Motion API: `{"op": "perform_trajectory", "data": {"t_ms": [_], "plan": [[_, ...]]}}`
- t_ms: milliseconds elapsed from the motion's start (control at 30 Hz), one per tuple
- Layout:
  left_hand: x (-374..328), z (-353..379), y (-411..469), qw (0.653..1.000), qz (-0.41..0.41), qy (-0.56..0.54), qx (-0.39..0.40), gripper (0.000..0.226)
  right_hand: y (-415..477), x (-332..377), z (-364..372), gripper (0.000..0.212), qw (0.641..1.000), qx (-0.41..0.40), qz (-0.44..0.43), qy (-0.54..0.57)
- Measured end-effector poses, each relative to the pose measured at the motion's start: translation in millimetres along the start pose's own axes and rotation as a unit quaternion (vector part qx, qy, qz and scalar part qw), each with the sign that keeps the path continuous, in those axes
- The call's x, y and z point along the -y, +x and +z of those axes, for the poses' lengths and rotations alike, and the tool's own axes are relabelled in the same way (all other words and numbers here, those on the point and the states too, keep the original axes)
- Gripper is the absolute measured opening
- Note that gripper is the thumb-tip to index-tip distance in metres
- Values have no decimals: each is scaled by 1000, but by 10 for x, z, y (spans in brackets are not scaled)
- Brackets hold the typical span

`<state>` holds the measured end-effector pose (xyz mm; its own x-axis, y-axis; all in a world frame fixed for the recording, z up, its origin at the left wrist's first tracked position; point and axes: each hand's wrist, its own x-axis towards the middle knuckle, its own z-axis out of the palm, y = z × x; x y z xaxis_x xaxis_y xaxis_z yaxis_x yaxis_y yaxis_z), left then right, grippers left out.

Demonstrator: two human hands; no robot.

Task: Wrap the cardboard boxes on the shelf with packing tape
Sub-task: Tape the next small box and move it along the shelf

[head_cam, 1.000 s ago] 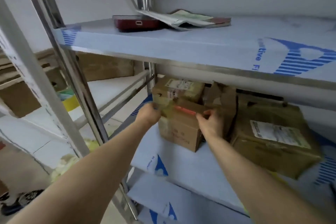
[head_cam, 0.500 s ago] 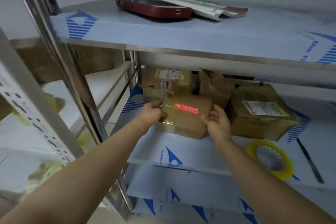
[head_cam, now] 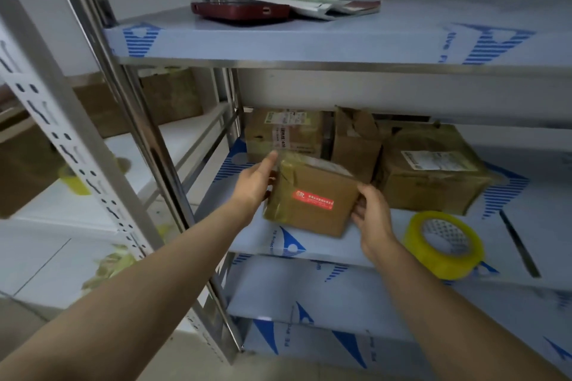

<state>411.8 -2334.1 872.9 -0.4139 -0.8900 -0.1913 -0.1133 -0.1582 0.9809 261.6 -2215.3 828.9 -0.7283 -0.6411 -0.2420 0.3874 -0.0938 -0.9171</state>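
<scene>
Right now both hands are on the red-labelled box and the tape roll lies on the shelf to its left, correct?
No: the head view shows the tape roll on the shelf to the right of the box, not its left. The left hand and right hand are both on the box.

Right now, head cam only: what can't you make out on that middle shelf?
All head view.
Red sticker on the held box: text blurred.
Held box's underside and back: hidden by the box itself, so tape coverage is unknown.
Right hand: fingertips behind the box's right side.
Open box: contents hidden by its flaps.
Large box: label print too small.
</scene>
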Motion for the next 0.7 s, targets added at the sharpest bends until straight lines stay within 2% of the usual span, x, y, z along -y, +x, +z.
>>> {"op": "perform_trajectory", "data": {"t_ms": [33,100,167,233,400,533,633,700], "plan": [[3,23,0,1000,4,21,2,38,-15,0,-19,14,1000,-3,11,0],[-8,89,6,997,24,67,1,37,-9,-29,-68,25,999,-14,19,-32],[-41,166,19,994,51,98,6,24,-11,-42,-127,28,998,-43,26,-45],[-94,241,48,994,62,80,31,14,-35,-26,-183,24,997,-64,33,-32],[-145,245,149,990,97,55,92,31,-80,-37,-166,26,998,-56,36,-18],[-112,121,224,978,132,92,131,44,-70,-104,-6,24,996,-60,63,20],[-83,2,244,943,220,168,184,53,-14,-156,79,52,990,-49,112,66],[-27,-74,258,896,311,246,201,66,38,-187,79,75,981,-26,155,114]]}}
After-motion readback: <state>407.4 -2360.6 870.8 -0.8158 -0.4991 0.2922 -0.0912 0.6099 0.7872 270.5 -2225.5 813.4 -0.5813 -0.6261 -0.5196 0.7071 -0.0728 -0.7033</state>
